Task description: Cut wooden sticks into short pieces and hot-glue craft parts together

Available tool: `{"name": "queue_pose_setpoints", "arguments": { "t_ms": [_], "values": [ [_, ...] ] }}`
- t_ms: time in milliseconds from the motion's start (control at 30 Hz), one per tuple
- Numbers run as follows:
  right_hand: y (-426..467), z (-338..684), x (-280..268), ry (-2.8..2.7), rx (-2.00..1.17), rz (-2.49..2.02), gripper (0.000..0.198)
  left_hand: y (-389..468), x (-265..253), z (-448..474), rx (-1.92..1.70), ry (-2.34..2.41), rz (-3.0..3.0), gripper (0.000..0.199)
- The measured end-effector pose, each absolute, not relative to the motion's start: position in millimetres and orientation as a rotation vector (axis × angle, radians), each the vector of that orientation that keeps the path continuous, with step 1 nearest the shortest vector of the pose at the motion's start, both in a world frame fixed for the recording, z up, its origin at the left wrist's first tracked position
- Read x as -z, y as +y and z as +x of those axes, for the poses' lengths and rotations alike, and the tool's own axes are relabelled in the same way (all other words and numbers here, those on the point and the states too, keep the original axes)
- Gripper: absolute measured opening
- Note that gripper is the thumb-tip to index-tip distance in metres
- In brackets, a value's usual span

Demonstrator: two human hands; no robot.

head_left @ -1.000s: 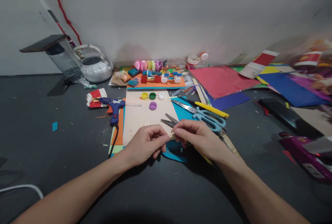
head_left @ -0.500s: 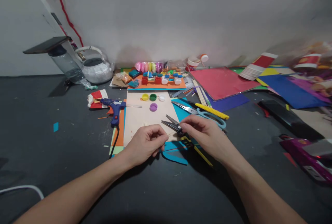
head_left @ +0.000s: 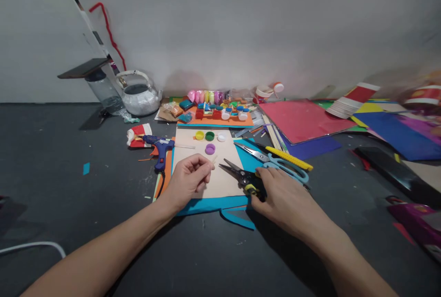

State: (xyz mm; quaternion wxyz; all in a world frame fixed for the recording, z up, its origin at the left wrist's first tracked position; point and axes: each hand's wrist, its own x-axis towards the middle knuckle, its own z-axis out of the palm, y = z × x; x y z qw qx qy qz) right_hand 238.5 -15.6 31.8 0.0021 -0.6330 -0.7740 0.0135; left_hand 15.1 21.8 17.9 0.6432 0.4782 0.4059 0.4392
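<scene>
My left hand point(head_left: 193, 178) hovers over the beige sheet point(head_left: 223, 182), with thumb and fingers pinched on a short, thin wooden stick point(head_left: 215, 160). Only the stick's tip shows past the fingertips. To the right, my right hand point(head_left: 282, 191) is curled around the handles of black-and-yellow shears point(head_left: 243, 177). Their blades are slightly apart and point up and left over the sheet. The palm hides most of the handles. Purple point(head_left: 210, 149), yellow point(head_left: 199, 136), green point(head_left: 210, 136) and white point(head_left: 221, 137) small caps lie on the sheet beyond my hands.
Left of the sheet lies a blue glue gun point(head_left: 161, 150). Light-blue scissors point(head_left: 275, 161) and a yellow cutter point(head_left: 289, 158) lie beside my right hand. Behind are paint pots point(head_left: 225, 113), a white kettle point(head_left: 141, 99) and a red sheet point(head_left: 305, 120). A blue paper strip point(head_left: 237, 219) lies in front.
My right hand has shifted from near the shears' pivot to their handles, and its fingers are more spread. My left hand, still pinching, has moved away from the shears. The view has shifted slightly.
</scene>
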Motion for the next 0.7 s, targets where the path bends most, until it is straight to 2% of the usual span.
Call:
{"name": "queue_pose_setpoints", "arguments": {
  "t_ms": [67,133,267,500,700],
  "values": [
    [-12.2,241.1,-30.6,-2.234,-0.165,-1.924,0.039,22.9,-17.2,14.2,-1.015,0.918,1.08,0.032],
    [-9.2,243.8,-28.8,-2.02,-0.416,-1.797,0.046,23.6,-16.6,13.3,-1.019,0.902,1.083,0.031],
    [-5.3,245.1,-26.8,-1.763,-0.876,-1.509,0.048,24.1,-15.9,12.1,-1.029,0.868,1.089,0.027],
    [-7.5,242.9,-40.9,-1.695,-1.095,-1.505,0.046,21.6,-17.0,12.6,-1.019,0.841,1.092,0.025],
    [-14.0,238.9,-49.9,-1.936,-1.011,-1.471,0.035,20.3,-20.7,12.9,-1.029,0.868,1.154,0.023]
  ]
}}
